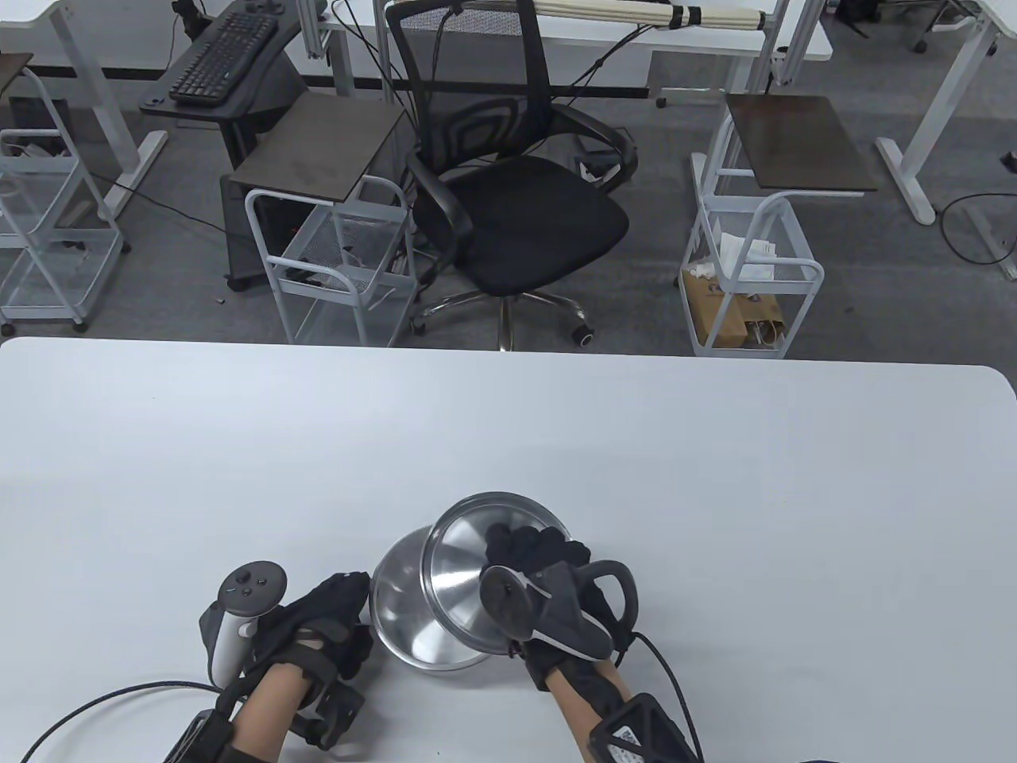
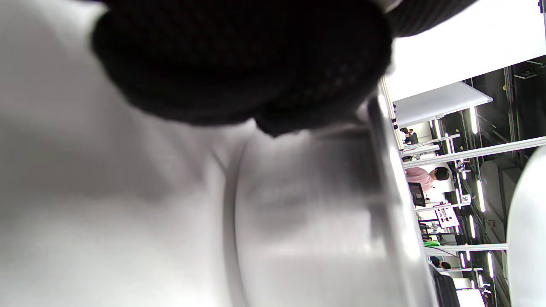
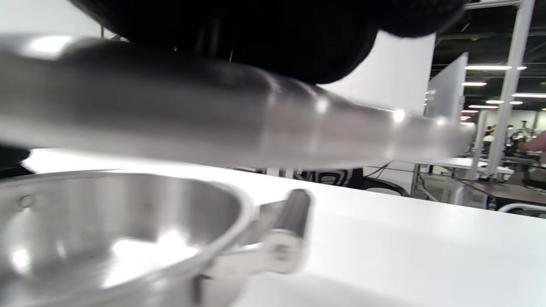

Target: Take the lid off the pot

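Observation:
A steel pot (image 1: 405, 612) stands on the white table (image 1: 508, 429) near the front edge. Its steel lid (image 1: 461, 556) is off the pot, held above and to the right of it. My right hand (image 1: 548, 564) grips the lid from above. My left hand (image 1: 334, 612) holds the pot's left side. In the right wrist view the lid (image 3: 213, 123) hangs over the open pot (image 3: 119, 238), whose side handle (image 3: 281, 230) shows. In the left wrist view my gloved fingers (image 2: 239, 59) lie against the pot's wall (image 2: 307, 221).
The table's far edge runs across the middle of the table view. Behind it stand a black office chair (image 1: 516, 199) and two white wire carts (image 1: 342, 262) (image 1: 751, 270). Cables trail from both wrists at the front edge.

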